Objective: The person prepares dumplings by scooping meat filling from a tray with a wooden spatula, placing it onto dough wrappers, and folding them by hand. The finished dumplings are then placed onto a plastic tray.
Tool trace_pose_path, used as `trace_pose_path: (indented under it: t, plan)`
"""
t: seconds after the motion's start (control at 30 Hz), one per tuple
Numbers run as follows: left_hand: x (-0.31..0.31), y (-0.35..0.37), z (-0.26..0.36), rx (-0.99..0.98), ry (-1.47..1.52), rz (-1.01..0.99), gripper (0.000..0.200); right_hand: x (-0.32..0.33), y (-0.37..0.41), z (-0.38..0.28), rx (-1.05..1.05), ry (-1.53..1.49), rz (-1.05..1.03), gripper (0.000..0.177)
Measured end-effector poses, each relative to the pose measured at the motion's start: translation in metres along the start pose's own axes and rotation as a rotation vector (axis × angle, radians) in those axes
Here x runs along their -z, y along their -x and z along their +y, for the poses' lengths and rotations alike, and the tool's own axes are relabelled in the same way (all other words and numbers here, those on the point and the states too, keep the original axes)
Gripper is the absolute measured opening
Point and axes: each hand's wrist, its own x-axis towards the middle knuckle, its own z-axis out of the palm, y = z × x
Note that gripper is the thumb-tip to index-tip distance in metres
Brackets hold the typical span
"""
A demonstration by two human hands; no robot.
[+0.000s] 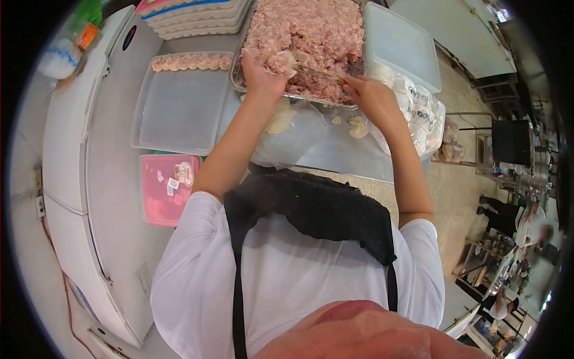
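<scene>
My left hand (262,79) is closed around a thin dough wrapper with a lump of meat filling (281,63) in it, over the near left corner of the meat tray. My right hand (373,99) grips a thin, flat metal spreader (317,73), its tip beside the filled wrapper; its exact kind is hard to make out. Beneath both hands, a clear container holds a large mass of ground meat (329,30), scooped lower at the near side. Loose dough wrappers (278,121) lie on plastic in front of it, with dough pieces (358,127) further right.
To the left, a plastic tray (179,119) has a row of filled dumplings (191,61) along its far edge. Stacked trays (200,18) stand behind it, a pink-lidded box (170,188) nearer me. Wrapped packs (421,113) and a translucent lid (403,45) sit right. Other people (529,224) are far right.
</scene>
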Motion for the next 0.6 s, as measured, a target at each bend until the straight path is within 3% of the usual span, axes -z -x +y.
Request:
trace_pose_path:
  t: [0.03,0.13,0.27,0.37,0.47,0.6]
  plan:
    - [-0.001,0.000,-0.001,-0.039,0.011,-0.012,0.064,0.009,0.005,-0.002,-0.035,0.105,-0.041,0.024]
    - [-0.030,0.017,-0.011,-0.066,-0.066,-0.023,0.065,-0.005,0.009,-0.009,0.095,-0.118,0.156,0.021]
    - [-0.038,0.027,-0.029,-0.084,-0.175,-0.037,0.068,-0.060,-0.005,0.022,0.111,-0.080,0.265,0.020]
    - [-0.002,0.020,-0.027,0.180,-0.092,0.122,0.072,-0.053,-0.015,0.045,0.048,0.016,0.014,0.023]
    - [-0.010,0.040,-0.020,0.084,-0.148,0.071,0.078,-0.026,-0.019,0.062,-0.031,0.086,-0.126,0.026]
    - [-0.009,0.024,-0.017,0.049,-0.064,0.066,0.074,-0.004,0.005,0.025,0.243,-0.240,0.035,0.025]
